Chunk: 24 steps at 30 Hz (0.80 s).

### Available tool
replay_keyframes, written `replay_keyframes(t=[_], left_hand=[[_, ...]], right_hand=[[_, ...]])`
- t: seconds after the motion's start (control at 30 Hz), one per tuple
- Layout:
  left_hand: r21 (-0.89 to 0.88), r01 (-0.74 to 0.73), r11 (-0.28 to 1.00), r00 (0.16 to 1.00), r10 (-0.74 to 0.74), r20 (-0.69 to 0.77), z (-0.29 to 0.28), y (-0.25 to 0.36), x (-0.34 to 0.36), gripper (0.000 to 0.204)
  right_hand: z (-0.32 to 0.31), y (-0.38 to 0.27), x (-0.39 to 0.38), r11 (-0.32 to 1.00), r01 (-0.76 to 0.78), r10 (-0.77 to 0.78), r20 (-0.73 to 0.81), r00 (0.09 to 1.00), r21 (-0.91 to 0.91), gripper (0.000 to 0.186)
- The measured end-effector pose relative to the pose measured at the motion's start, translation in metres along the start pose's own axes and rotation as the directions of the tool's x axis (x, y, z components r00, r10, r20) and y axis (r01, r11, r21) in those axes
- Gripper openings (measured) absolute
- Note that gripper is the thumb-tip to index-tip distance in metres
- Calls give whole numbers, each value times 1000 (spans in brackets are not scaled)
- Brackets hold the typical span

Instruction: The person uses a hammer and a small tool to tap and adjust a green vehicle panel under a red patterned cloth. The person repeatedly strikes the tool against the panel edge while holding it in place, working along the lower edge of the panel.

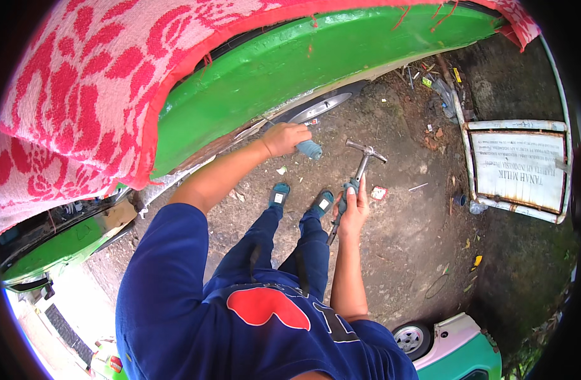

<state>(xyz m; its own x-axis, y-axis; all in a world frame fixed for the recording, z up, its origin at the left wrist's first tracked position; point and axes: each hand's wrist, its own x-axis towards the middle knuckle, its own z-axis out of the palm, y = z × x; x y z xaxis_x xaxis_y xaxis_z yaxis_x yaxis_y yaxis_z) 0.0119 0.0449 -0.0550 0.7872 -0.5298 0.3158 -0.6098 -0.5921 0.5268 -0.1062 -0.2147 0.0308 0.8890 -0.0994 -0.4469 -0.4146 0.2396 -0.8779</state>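
Note:
My left hand (pixel 287 139) is closed around a tool with a thick blue-green handle (pixel 309 150), close to the lower edge of a green car body panel (pixel 258 82). A thin metal shaft sticks out past the fingers toward that edge; whether it touches is unclear, and the tool's exact kind is hidden by the hand. My right hand (pixel 353 209) grips a hammer (pixel 365 155) by its dark grey handle. The hammer's metal head points up and away from me, a short distance to the right of the blue-green handle.
A red and pink patterned cloth (pixel 100 82) drapes over the car. Its wheel (pixel 322 106) shows below the panel. At right stands a white sign (pixel 519 166) in a rusty metal frame. Litter lies on the dirt ground (pixel 404 253). Another vehicle (pixel 461 348) is at bottom right.

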Motion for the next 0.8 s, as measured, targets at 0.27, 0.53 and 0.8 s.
replay_keyframes(t=[0.27, 0.53, 0.8], left_hand=[[-15, 16, 1000, 1000, -16, -7, 2, -2, 3, 28], [-55, -1, 999, 1000, 1, -8, -2, -3, -2, 29], [-37, 12, 999, 1000, -12, -8, 0, -3, 1, 26]], right_hand=[[2, -2, -1, 1000, 8, -8, -5, 1000, 7, 60], [12, 0, -12, 995, 98, -98, -11, 995, -13, 60], [12, 3, -11, 998, 54, -54, -10, 998, -19, 60]])
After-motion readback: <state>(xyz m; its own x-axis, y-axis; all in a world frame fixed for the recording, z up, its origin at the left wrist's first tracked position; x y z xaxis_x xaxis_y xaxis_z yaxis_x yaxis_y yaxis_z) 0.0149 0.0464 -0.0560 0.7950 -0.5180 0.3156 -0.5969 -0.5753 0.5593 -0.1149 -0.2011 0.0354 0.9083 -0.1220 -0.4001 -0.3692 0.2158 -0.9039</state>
